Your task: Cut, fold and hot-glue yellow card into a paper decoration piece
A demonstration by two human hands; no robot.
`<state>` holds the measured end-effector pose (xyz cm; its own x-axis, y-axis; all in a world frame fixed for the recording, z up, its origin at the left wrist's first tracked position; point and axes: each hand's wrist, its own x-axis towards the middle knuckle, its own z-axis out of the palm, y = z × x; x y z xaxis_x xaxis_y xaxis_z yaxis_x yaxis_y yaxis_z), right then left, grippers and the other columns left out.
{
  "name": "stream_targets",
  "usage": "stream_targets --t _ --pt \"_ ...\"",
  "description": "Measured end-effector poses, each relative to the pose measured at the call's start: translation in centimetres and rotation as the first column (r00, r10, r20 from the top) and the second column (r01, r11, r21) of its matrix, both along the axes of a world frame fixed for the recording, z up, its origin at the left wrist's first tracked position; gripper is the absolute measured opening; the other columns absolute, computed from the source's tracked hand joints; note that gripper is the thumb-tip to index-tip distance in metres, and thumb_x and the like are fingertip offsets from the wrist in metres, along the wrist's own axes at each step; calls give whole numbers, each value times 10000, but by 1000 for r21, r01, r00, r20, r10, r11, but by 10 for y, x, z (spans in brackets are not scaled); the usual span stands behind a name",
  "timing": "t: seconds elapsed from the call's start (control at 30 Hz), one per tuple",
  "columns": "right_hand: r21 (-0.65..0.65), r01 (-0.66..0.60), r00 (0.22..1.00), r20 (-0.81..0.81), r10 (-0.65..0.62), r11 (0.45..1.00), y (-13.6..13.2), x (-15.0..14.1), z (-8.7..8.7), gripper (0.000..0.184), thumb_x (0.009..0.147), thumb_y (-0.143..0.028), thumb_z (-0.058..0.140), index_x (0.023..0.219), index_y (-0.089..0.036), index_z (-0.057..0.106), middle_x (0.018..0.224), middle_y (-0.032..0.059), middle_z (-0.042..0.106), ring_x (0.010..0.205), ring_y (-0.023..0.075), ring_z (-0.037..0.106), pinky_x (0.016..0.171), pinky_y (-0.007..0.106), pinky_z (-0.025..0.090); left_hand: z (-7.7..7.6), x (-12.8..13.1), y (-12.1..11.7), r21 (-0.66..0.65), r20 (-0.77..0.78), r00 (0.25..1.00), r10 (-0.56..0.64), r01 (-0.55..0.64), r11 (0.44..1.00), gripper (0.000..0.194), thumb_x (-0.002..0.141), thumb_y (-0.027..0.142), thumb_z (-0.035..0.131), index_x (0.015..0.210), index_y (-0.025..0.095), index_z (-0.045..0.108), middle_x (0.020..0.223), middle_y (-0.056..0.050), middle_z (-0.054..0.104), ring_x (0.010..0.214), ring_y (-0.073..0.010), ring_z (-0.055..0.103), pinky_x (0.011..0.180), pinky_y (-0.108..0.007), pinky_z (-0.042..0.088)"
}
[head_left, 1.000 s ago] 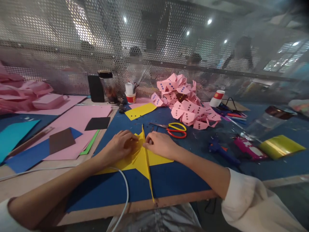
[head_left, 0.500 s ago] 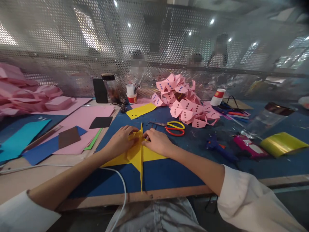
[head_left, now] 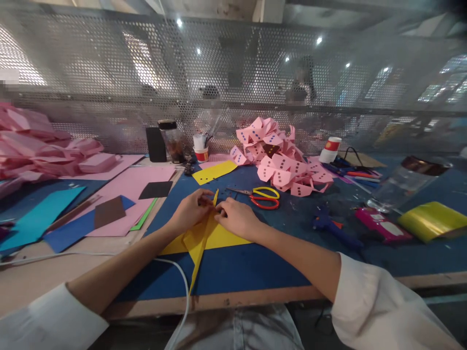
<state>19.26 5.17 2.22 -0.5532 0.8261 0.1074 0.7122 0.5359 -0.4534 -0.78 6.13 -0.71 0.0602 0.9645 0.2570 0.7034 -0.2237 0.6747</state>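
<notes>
A folded sheet of yellow paper (head_left: 199, 243) lies on the blue mat in front of me, with a narrow fold standing up along its middle and slanting toward the front edge. My left hand (head_left: 191, 210) has its fingers curled in a pinch at the far end of that fold. From the other side, my right hand (head_left: 237, 216) grips the fold with thumb and bent fingers, its palm low over the paper's right wing. Just beyond the right hand lie scissors (head_left: 264, 198) with one yellow and one red handle.
Pink paper pieces with dots (head_left: 280, 165) are heaped at the back. A dotted yellow strip (head_left: 215, 172) lies nearby. A blue glue gun (head_left: 333, 228) and clear jar (head_left: 410, 182) stand right. Coloured sheets (head_left: 69, 228) lie left; a white cable (head_left: 184, 277) crosses the front edge.
The standing fold has tilted, its near end swinging left. My left hand has lifted slightly, fingers more bunched; my right hand stays about where it was. The view has shifted a little.
</notes>
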Motion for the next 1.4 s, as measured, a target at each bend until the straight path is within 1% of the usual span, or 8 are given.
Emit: stream_targets --t 0.27,0.47,0.57,0.7,0.8,0.9,1.1,1.4 --pt "-81 22 996 -90 -29 996 1 -3 -1 276 919 -323 606 1122 -206 752 1153 105 717 1025 270 708 888 350 495 8 2 -8 -14 -3 999 35 -35 999 437 799 473 662 1146 208 651 848 -33 743 786 -243 704 691 -324 499" --pt "-286 0 961 -265 -80 958 8 -3 5 192 871 -207 638 992 -218 788 988 97 775 1091 311 705 948 377 499 12 2 -13 -46 -5 1000 26 -26 999 448 809 479 642 1175 222 638 854 -21 753 805 -243 714 692 -316 487" --pt "-452 -39 904 -396 -162 891 12 -4 8 225 917 -182 590 1081 -184 744 986 102 774 993 253 740 868 331 562 13 2 -13 -56 -10 1000 5 -6 998 444 805 485 628 1163 224 649 853 -24 751 809 -249 710 719 -329 489" --pt "-639 -119 794 -521 -314 760 14 -6 9 207 971 -146 521 1142 -155 639 1069 106 747 885 150 749 823 263 602 13 0 -13 -67 -20 1000 -16 15 998 445 779 493 654 1141 234 673 839 -21 741 788 -247 697 710 -329 481" --pt "-713 -181 729 -560 -395 677 13 -7 10 132 981 -130 516 1075 -159 603 1065 87 728 808 106 735 828 252 605 11 -4 -13 -70 -14 1000 -16 15 997 465 780 492 660 1164 230 662 821 -21 735 766 -243 692 661 -313 475" --pt "-741 -225 683 -583 -440 633 11 -7 12 84 974 -125 543 1024 -165 597 1076 69 710 788 90 721 835 247 599 10 -8 -12 -83 6 1000 -30 31 996 465 780 482 667 1171 231 660 818 -24 740 744 -237 697 606 -293 471" --pt "-755 -243 633 -599 -490 608 8 -8 13 64 942 -115 597 978 -167 610 1027 53 711 768 95 708 868 277 591 6 -11 -9 -110 50 997 -52 57 992 469 752 442 696 1171 233 663 771 -9 729 683 -219 694 563 -276 466" --pt "-741 -206 620 -604 -501 639 4 -12 12 141 871 -73 698 943 -160 612 941 32 686 827 114 699 872 265 580 3 -10 -13 -108 105 994 -14 25 994 418 731 410 701 1106 227 685 775 -7 743 716 -226 713 615 -289 494"
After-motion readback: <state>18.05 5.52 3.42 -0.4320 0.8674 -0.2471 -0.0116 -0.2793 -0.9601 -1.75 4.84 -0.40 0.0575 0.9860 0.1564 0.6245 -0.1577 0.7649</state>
